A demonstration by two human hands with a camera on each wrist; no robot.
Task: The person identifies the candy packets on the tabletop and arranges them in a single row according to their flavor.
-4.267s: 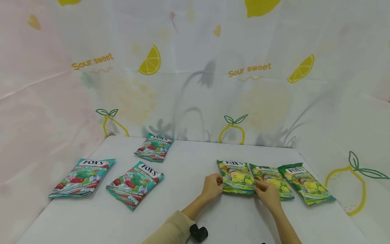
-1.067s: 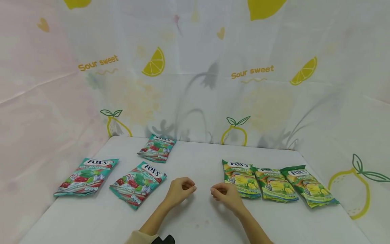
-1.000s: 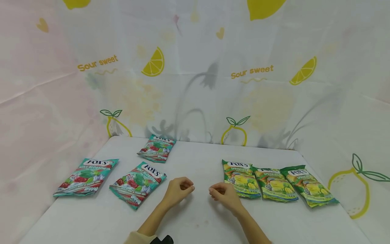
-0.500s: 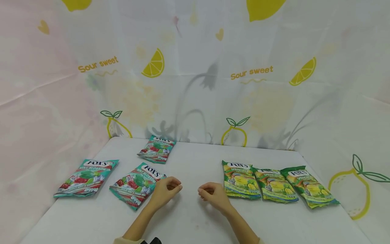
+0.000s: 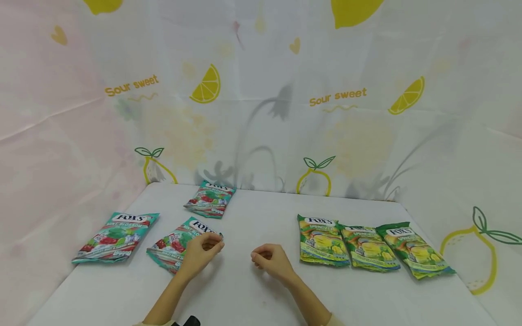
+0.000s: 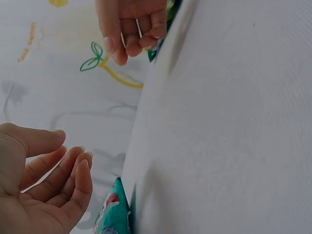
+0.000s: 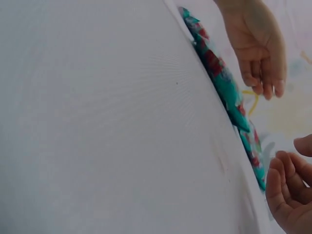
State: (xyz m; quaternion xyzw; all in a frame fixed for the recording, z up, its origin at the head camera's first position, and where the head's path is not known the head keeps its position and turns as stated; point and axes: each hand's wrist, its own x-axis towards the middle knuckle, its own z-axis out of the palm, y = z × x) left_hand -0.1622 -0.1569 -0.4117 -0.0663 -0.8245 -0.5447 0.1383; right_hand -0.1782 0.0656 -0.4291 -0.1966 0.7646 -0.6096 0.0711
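My left hand [image 5: 200, 254] hovers over the right part of a teal FOX'S candy bag [image 5: 175, 242], hiding some of it in the head view. Its fingers are loosely curled, with nothing between thumb and fingertips in the left wrist view. My right hand [image 5: 275, 261] hangs above the white table, left of a green and yellow FOX'S candy bag [image 5: 322, 240]. Loosely bent fingers [image 7: 282, 183] with nothing in them show in the right wrist view. Another teal bag [image 5: 116, 237] lies at the far left, and a third teal bag [image 5: 210, 199] near the back edge.
Two more green and yellow bags, a middle bag [image 5: 369, 248] and an outer bag [image 5: 416, 249], lie in a row at the right. The white table [image 5: 261, 208] meets a lemon-print cloth [image 5: 261, 127] behind and at the sides.
Earlier both hands held the leftmost green bag at its sides; it was let go, lying in the row. Since then both hands have drifted left, the left one over a teal bag.
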